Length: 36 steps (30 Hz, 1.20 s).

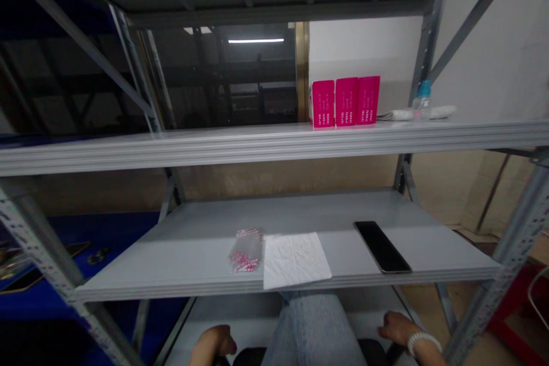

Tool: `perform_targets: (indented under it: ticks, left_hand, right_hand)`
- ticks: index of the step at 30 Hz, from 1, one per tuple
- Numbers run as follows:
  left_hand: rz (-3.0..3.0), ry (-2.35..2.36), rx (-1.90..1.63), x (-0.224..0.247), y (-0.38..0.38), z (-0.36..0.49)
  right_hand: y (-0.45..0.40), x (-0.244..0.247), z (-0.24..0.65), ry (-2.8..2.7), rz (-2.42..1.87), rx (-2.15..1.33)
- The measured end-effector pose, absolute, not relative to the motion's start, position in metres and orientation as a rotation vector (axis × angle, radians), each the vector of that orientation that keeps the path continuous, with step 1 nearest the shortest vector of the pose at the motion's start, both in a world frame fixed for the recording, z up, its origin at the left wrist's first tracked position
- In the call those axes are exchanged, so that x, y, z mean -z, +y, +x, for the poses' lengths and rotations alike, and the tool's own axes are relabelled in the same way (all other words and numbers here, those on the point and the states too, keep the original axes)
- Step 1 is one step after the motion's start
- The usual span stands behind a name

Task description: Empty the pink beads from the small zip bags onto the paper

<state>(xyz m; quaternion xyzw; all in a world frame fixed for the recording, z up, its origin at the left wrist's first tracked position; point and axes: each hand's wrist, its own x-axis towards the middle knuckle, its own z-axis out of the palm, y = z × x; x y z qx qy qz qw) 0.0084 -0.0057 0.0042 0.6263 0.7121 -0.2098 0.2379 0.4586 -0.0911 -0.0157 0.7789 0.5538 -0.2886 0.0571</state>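
Head view: left hand [219, 341] at lower left of frame, right hand [397, 327] at lower right, both with fingers curled; cannot tell how far open or whether holding anything. Between them, jeans [317, 329]. Above, on lower shelf [193, 240]: plastic bag [246, 253] of pink pieces just beside white tissue [295, 257], black phone [381, 246] farther right.

The person wears faded light-blue denim jeans [315, 329], creased and mottled with paler patches, visible between the fingers of the left hand [221, 339] and those of the right hand [398, 329]. A white, ridged, coil-like bracelet [422, 335] circles the wrist just behind the right fingers.
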Motion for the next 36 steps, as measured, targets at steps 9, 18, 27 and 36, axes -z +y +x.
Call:
perform_targets:
  ticks: [9,18,27,36]
  left_hand:
    - [1.503,1.862,0.780,-0.0090,-0.0070,0.0100]
    - [1.684,1.838,0.759,-0.0086,-0.0020,0.0063]
    - [1.778,1.817,0.760,-0.0043,-0.0013,0.0044]
    - [1.632,1.840,0.770,-0.0134,-0.0083,0.0062]
  right_hand:
    - [-0.0919,0.0150,0.4581,1.672,2.362,0.849]
    - [-0.0905,0.0187,0.4591,1.676,2.366,0.844]
    - [-0.0910,0.0189,0.4587,1.658,2.390,0.845]
    - [-0.0907,0.0211,0.4597,1.665,2.383,0.857]
